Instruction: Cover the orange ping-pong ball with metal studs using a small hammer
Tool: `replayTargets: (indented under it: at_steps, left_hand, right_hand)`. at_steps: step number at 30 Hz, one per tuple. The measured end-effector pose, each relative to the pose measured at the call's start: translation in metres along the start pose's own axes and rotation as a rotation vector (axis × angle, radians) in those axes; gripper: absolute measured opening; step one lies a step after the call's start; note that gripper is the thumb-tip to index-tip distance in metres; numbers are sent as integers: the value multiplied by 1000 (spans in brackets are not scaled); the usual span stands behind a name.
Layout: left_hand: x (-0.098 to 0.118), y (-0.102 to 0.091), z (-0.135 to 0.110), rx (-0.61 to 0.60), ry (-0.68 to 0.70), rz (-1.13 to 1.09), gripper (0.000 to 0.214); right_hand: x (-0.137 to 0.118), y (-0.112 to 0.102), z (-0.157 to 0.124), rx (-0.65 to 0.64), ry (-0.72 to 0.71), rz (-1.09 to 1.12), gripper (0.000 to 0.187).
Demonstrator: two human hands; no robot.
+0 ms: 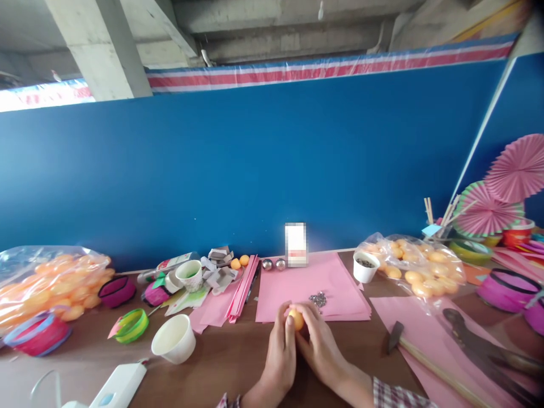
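Note:
An orange ping-pong ball [297, 319] is cupped between my two hands, over the near edge of a pink paper stack [293, 289]. My left hand [281, 343] presses on the ball's left side with its thumb upright. From the right, my right hand [318, 343] wraps its fingers over the ball. Just beyond my fingers, a small heap of shiny metal bits [318, 299] lies on the pink paper. Two silver balls [273, 264] rest at the paper's far edge, beside a white blurred card [296, 243].
At left are a bag of orange balls [55, 283], an empty white bowl [174, 339] and a white power strip [119, 385]. To the right stand a white cup of dark bits [365, 266], another ball bag [420, 266] and a hammer [425, 360]. A blue partition [255, 170] closes the back.

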State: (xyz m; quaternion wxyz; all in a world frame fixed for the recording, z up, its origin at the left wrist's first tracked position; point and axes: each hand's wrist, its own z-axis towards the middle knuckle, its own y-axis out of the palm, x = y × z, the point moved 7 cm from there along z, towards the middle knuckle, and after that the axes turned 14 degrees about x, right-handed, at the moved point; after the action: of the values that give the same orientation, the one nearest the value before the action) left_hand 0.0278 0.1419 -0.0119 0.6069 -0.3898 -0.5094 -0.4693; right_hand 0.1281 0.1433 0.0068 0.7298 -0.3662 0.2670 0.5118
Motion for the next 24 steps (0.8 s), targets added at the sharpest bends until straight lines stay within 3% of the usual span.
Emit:
replayTargets:
  at_steps: [4,14,20,24]
  left_hand:
    - [-4,2,0,-41,-32,-43,34]
    - [-20,-4,6,28,-132,-162,31]
    - [-11,1,3,-48,-169,-210,33]
    - [-3,3,1,-74,-97,-153,31]
  right_hand:
    - [6,0,0,-2,52,19,30]
    - [14,-3,-5,5,124,17,36]
    - [14,-4,-4,2,130,5,28]
    - [16,-5,-5,7,129,6,31]
